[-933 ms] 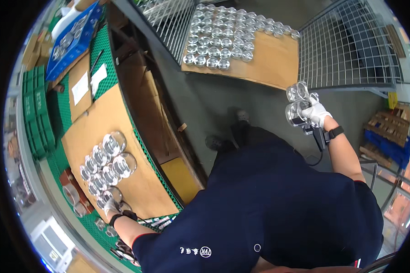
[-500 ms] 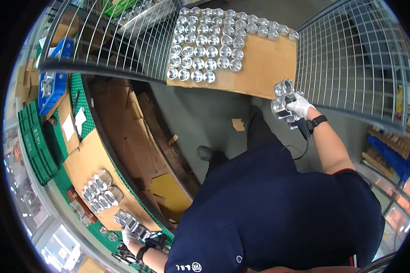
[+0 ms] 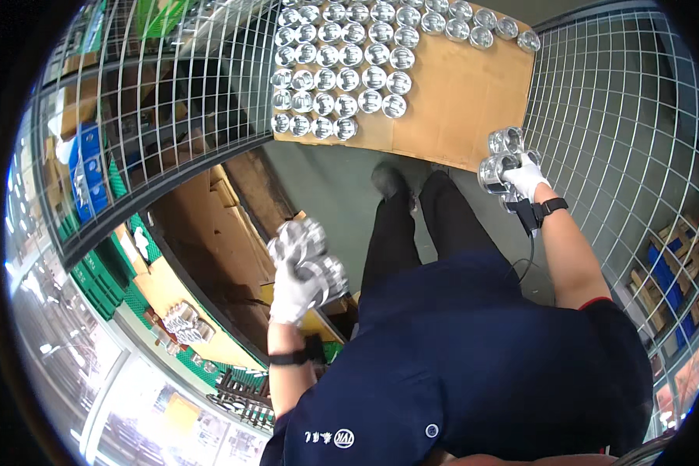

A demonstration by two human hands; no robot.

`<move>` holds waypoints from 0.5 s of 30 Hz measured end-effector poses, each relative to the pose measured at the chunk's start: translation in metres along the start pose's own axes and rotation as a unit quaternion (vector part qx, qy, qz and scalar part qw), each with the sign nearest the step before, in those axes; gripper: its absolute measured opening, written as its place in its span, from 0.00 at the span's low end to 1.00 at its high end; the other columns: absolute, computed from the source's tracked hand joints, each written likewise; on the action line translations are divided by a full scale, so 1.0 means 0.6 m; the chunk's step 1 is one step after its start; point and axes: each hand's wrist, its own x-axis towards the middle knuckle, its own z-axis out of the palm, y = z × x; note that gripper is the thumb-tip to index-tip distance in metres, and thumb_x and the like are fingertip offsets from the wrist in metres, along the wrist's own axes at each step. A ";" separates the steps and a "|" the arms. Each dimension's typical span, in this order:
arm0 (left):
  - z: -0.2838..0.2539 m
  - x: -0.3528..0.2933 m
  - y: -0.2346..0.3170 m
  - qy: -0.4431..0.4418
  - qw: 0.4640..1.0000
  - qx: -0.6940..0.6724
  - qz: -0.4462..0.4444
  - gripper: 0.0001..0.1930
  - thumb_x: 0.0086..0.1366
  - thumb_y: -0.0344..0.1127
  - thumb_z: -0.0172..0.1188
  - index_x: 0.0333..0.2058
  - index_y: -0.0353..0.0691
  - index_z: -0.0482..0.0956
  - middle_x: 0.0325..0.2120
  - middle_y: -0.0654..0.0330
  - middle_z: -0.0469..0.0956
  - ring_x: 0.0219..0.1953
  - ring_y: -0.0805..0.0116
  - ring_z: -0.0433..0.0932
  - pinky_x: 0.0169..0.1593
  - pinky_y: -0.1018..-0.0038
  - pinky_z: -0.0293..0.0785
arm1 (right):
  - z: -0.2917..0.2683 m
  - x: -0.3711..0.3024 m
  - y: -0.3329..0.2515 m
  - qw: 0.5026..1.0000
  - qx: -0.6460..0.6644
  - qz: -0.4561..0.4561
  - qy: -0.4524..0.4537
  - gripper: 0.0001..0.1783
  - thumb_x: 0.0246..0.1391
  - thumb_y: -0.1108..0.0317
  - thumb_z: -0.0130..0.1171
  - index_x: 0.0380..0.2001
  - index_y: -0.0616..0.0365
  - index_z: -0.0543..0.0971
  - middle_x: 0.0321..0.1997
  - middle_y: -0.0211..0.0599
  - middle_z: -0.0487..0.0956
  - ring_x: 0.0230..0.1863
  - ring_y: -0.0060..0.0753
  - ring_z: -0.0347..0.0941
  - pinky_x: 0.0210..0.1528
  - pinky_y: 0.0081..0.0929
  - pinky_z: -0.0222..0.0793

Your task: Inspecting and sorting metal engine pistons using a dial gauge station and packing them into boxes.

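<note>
My left hand (image 3: 291,299), in a white glove, is closed round a cluster of shiny metal pistons (image 3: 299,242), somewhat smeared by motion, between the workbench and my legs. On the right, my gloved right hand (image 3: 526,179) grips another bunch of pistons (image 3: 492,172) beside the near right corner of a cardboard sheet (image 3: 466,101). Rows of upright pistons (image 3: 352,56) cover the left and far parts of that sheet. A smaller group of pistons (image 3: 188,325) sits on the cardboard-topped workbench (image 3: 175,287) at the left.
Wire mesh panels stand on both sides of the cardboard, the left panel (image 3: 202,101) and the right panel (image 3: 598,116). A green crate (image 3: 97,283) and a blue bin (image 3: 89,171) are at the far left. Wooden pallets (image 3: 668,272) lie beyond the right mesh.
My left hand has lifted pistons off the workbench and swung right, toward my legs. My right hand still holds its pistons near the cardboard corner. My view and stance have shifted, one foot stepping forward.
</note>
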 end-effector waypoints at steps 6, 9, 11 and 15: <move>0.196 0.224 0.129 -0.090 0.975 0.159 0.130 0.31 0.47 0.40 0.72 0.53 0.49 0.77 0.49 0.39 0.75 0.51 0.39 0.76 0.56 0.57 0.75 | 0.039 0.030 0.078 0.990 0.134 0.029 -0.016 0.47 0.46 0.54 0.70 0.69 0.53 0.63 0.51 0.51 0.81 0.51 0.47 0.79 0.52 0.35 0.74; 0.308 0.328 0.167 -0.160 0.951 0.249 0.084 0.25 0.50 0.40 0.70 0.49 0.53 0.79 0.51 0.41 0.73 0.51 0.43 0.77 0.55 0.57 0.76 | 0.061 0.040 0.084 0.995 0.091 0.040 -0.009 0.45 0.46 0.58 0.70 0.68 0.53 0.65 0.47 0.51 0.82 0.48 0.44 0.80 0.49 0.34 0.75; 0.387 0.404 0.151 -0.148 0.932 0.316 0.102 0.23 0.50 0.43 0.70 0.48 0.56 0.80 0.50 0.45 0.75 0.52 0.48 0.77 0.56 0.59 0.75 | 0.093 0.075 0.111 0.994 0.101 0.038 -0.006 0.43 0.45 0.59 0.70 0.66 0.53 0.67 0.45 0.51 0.83 0.46 0.45 0.81 0.50 0.34 0.75; 0.499 0.520 0.068 -0.049 0.925 0.355 0.127 0.22 0.50 0.44 0.66 0.47 0.58 0.81 0.47 0.53 0.78 0.51 0.54 0.77 0.54 0.63 0.75 | 0.159 0.137 0.125 0.988 0.140 0.042 -0.049 0.42 0.46 0.60 0.72 0.64 0.55 0.69 0.48 0.49 0.82 0.49 0.41 0.79 0.52 0.33 0.72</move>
